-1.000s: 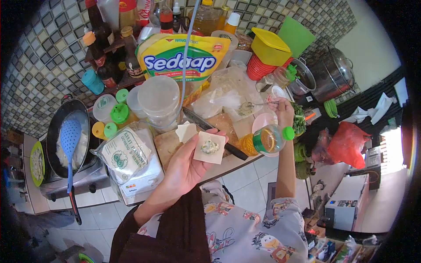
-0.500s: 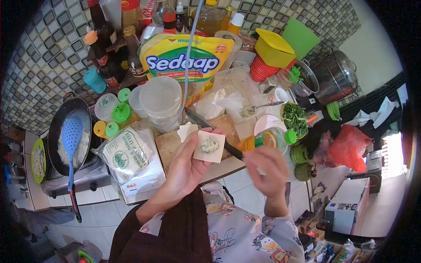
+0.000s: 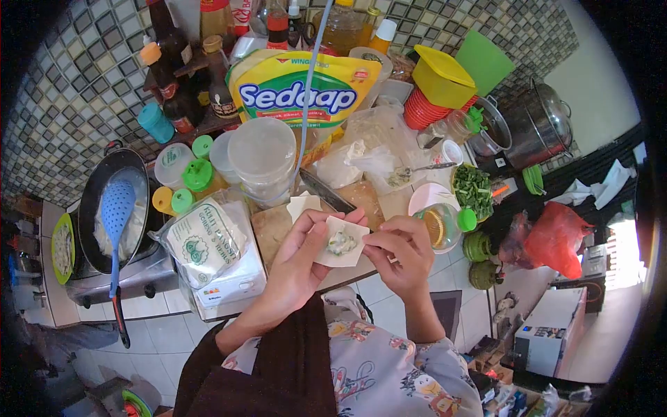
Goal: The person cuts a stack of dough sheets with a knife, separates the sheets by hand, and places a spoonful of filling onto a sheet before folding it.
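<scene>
Crowded with jars, bottles and a big yellow Sedaap bag (image 3: 299,87), our counter (image 3: 347,274) runs along a mosaic-tiled wall beside a wok (image 3: 104,208) holding a blue skimmer (image 3: 114,215). Our left hand (image 3: 299,260) lies open, cradling a square dumpling wrapper (image 3: 342,242) with filling at its centre, just above the counter's front edge. Our right hand (image 3: 399,254) pinches the wrapper's right edge between fingertips.

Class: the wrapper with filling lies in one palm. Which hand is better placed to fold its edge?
Probably the right hand: its fingertips already pinch the wrapper edge, while the left hand lies flat beneath, supporting it.
</scene>
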Action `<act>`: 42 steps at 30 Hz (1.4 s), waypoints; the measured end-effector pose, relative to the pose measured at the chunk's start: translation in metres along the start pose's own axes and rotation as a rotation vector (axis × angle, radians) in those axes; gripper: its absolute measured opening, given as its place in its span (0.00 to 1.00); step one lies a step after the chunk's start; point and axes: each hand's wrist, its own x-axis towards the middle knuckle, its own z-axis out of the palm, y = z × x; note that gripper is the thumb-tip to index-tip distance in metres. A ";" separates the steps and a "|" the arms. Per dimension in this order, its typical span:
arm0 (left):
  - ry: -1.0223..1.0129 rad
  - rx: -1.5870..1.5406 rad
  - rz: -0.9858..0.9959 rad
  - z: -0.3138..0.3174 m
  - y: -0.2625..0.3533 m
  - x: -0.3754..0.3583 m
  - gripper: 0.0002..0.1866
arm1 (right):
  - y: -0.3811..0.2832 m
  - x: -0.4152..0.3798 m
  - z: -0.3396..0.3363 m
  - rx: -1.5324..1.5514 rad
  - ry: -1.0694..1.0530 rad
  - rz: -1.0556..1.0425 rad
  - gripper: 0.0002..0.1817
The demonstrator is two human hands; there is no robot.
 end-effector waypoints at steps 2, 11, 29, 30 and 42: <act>-0.014 0.042 0.000 0.001 0.001 -0.001 0.15 | 0.001 -0.001 0.002 0.106 0.032 0.072 0.11; -0.241 0.355 0.188 -0.006 -0.002 -0.005 0.23 | -0.008 0.005 -0.001 0.207 -0.012 0.185 0.08; -0.089 0.564 0.172 -0.004 -0.001 -0.007 0.13 | -0.010 0.000 0.005 0.481 -0.079 0.385 0.12; -0.084 0.582 0.154 -0.005 -0.001 -0.007 0.13 | -0.011 0.000 0.005 0.481 -0.078 0.386 0.12; 0.046 0.343 0.117 -0.003 -0.001 -0.006 0.14 | -0.012 0.000 0.004 0.633 -0.019 0.579 0.08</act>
